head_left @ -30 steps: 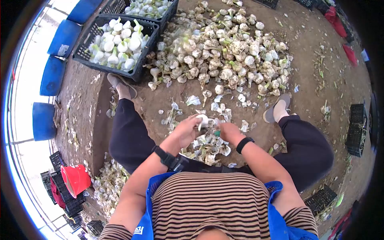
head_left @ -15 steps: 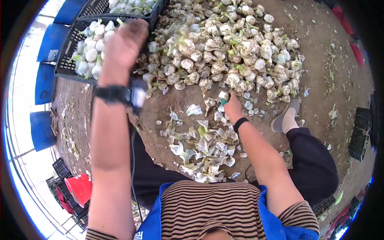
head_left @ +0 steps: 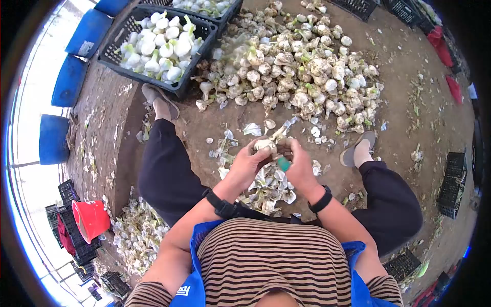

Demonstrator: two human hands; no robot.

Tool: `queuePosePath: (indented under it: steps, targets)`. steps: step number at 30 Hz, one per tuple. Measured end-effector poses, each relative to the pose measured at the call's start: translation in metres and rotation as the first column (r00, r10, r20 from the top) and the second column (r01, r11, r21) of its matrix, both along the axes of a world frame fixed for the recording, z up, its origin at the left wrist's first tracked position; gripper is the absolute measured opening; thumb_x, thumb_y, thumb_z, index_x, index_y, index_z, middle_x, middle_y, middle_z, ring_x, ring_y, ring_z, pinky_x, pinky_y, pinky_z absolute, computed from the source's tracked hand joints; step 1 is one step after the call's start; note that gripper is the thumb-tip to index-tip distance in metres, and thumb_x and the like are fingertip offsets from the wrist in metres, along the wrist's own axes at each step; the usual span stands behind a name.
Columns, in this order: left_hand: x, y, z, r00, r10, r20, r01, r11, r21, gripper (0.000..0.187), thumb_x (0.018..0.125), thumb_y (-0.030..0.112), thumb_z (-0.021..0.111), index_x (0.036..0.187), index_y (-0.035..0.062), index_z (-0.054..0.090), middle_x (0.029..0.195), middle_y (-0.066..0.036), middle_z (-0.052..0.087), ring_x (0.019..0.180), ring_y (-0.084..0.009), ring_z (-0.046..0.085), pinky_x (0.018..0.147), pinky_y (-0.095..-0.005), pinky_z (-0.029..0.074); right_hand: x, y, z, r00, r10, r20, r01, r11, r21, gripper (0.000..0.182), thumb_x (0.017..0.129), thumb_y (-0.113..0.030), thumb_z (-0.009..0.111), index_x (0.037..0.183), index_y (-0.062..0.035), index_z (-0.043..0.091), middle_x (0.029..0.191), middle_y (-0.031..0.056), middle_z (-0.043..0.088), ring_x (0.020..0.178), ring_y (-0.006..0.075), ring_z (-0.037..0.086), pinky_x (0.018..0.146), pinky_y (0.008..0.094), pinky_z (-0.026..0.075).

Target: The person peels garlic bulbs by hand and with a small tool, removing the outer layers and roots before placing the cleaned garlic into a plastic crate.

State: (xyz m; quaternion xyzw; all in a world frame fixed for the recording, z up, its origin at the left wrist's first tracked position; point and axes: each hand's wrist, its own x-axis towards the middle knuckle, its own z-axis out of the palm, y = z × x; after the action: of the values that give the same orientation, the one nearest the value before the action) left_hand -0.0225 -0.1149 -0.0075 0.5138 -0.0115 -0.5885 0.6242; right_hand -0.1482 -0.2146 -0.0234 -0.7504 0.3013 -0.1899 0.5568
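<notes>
A garlic bulb (head_left: 265,146) with its stem pointing up and to the right is between my two hands, above the floor. My left hand (head_left: 246,166) is closed around the bulb from the left. My right hand (head_left: 300,168) meets it from the right, fingers curled at the bulb and stem. Something green (head_left: 283,163), perhaps a thumb cover, shows at my right thumb. Loose peelings (head_left: 268,187) lie on the ground beneath both hands. Beyond them spreads a large heap of unpeeled garlic (head_left: 291,66).
At upper left, a black crate (head_left: 135,75) holds clean white bulbs, with another crate (head_left: 225,18) behind it. Blue barrels (head_left: 53,139) line the left side, a red bucket (head_left: 91,221) below them. A black crate (head_left: 452,185) stands at the right. My feet flank the peelings.
My left hand has come back from the crate of white bulbs to in front of my body. My right hand has drawn back from the heap's edge, and both hands now meet at a garlic bulb.
</notes>
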Motion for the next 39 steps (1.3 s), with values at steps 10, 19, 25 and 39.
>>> queuePosePath:
  steps: [10, 19, 25, 39]
  targets:
    - [-0.039, 0.031, 0.041, 0.738, -0.063, 0.672, 0.111, 0.993, -0.029, 0.063, 0.066, -0.008, 0.073, 0.120, -0.0006, 0.040, 0.113, -0.009, 0.050, 0.108, -0.0146, 0.050, 0.092, -0.0284, 0.043, -0.021, 0.026, 0.053, 0.988, -0.135, 0.080, 0.034, 0.683, 0.730, 0.016, 0.082, -0.009, 0.063, 0.094, 0.0009, 0.062, 0.080, 0.0021, 0.062, 0.065, 0.0078, 0.054, 0.054, 0.0234, 0.041]
    - [-0.035, 0.033, 0.046, 0.875, -0.032, 0.483, 0.066, 0.996, -0.053, 0.064, 0.064, -0.006, 0.075, 0.118, -0.0002, 0.042, 0.111, -0.007, 0.051, 0.106, -0.0143, 0.052, 0.090, -0.0276, 0.045, -0.021, 0.021, 0.030, 0.991, -0.075, 0.110, 0.026, 0.920, 0.391, 0.020, 0.083, -0.006, 0.059, 0.099, 0.0068, 0.058, 0.083, 0.0067, 0.064, 0.072, 0.0133, 0.056, 0.066, 0.0295, 0.046]
    - [-0.029, 0.027, 0.031, 0.544, -0.087, 0.835, 0.133, 0.991, 0.016, 0.064, 0.061, -0.003, 0.078, 0.115, 0.0025, 0.043, 0.109, -0.008, 0.052, 0.103, -0.0172, 0.053, 0.088, -0.0297, 0.045, -0.017, 0.013, 0.044, 0.987, -0.126, 0.103, 0.004, 0.654, 0.757, 0.017, 0.083, -0.006, 0.058, 0.095, 0.0059, 0.058, 0.083, 0.0059, 0.064, 0.070, 0.0107, 0.054, 0.063, 0.0299, 0.046]
    - [-0.033, 0.029, 0.040, 0.798, 0.034, 0.602, 0.039, 0.994, -0.107, 0.060, 0.064, 0.000, 0.077, 0.114, -0.0002, 0.043, 0.108, -0.009, 0.051, 0.101, -0.0156, 0.054, 0.090, -0.0298, 0.045, -0.016, 0.016, 0.039, 0.991, -0.073, 0.115, 0.064, 0.995, 0.079, 0.015, 0.080, -0.004, 0.055, 0.092, 0.0033, 0.058, 0.082, 0.0191, 0.063, 0.074, 0.0291, 0.061, 0.068, 0.0351, 0.046]
